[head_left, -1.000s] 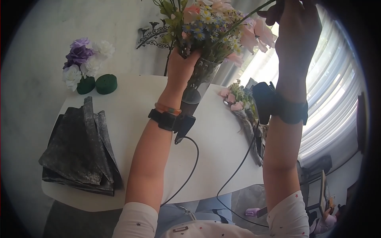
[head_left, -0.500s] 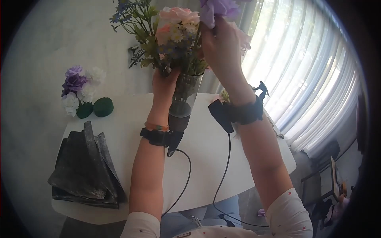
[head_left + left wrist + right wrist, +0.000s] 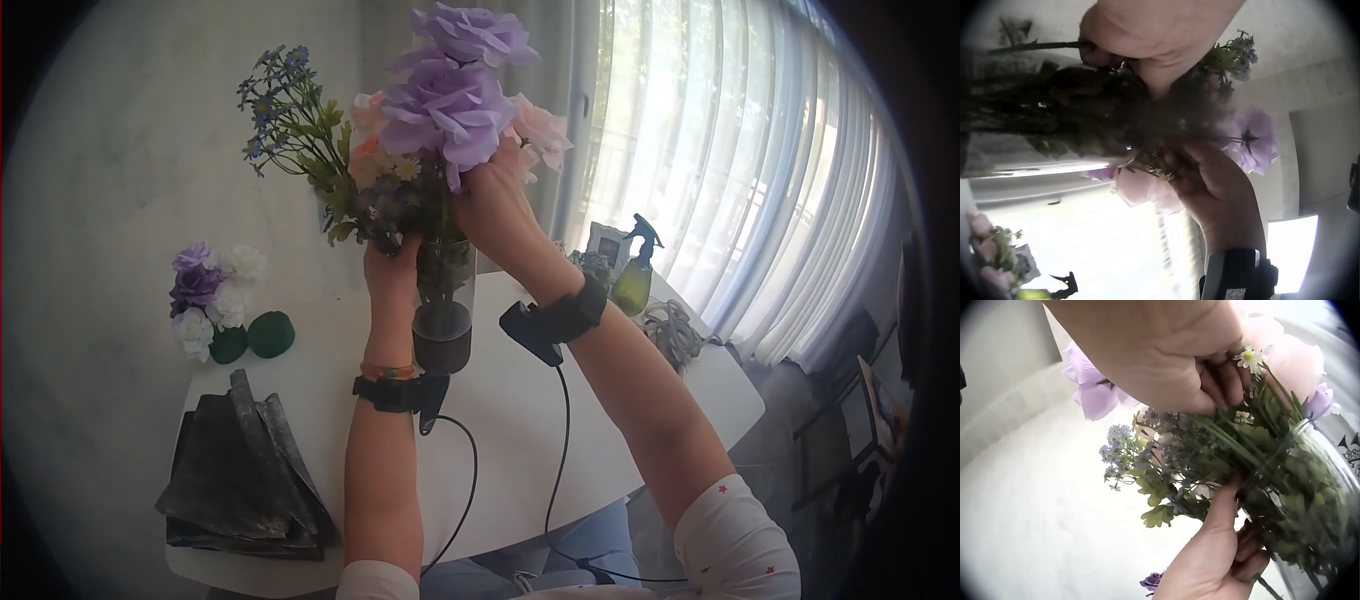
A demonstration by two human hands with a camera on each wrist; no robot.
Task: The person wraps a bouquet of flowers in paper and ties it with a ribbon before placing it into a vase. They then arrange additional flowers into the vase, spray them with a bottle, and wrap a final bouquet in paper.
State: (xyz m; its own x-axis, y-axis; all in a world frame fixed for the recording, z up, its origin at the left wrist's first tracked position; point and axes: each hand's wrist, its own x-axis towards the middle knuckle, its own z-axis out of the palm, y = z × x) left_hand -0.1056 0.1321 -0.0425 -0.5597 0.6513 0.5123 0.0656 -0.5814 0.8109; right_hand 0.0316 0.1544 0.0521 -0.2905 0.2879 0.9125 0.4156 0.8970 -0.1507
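A clear glass vase (image 3: 440,322) with a dark base stands on the table, full of artificial flowers. My left hand (image 3: 390,275) grips flower stems at its mouth, thumb across the leaves (image 3: 1210,456); one stem (image 3: 1035,45) sticks out past the fingers, outside the glass. Large lilac roses (image 3: 448,112) rise above the bouquet. Just beneath their blooms my right hand (image 3: 500,212) holds their stem, fingers curled in among the greenery. Pink roses (image 3: 540,130) show behind it, small blue flowers (image 3: 275,100) spray out left, and a white daisy (image 3: 1249,359) touches the right fingers.
Dark wrapping sheets (image 3: 245,480) lie at the table's left. Behind them are green foam blocks (image 3: 270,334) with purple and white roses (image 3: 200,290). A spray bottle (image 3: 635,280) and a bundle of cord (image 3: 675,335) sit at the right. Camera cables (image 3: 560,460) trail from both wrists.
My right hand has come down and left from high on the right, bringing the lilac roses over the vase. My left hand has kept its grip at the vase mouth. The head view has shifted.
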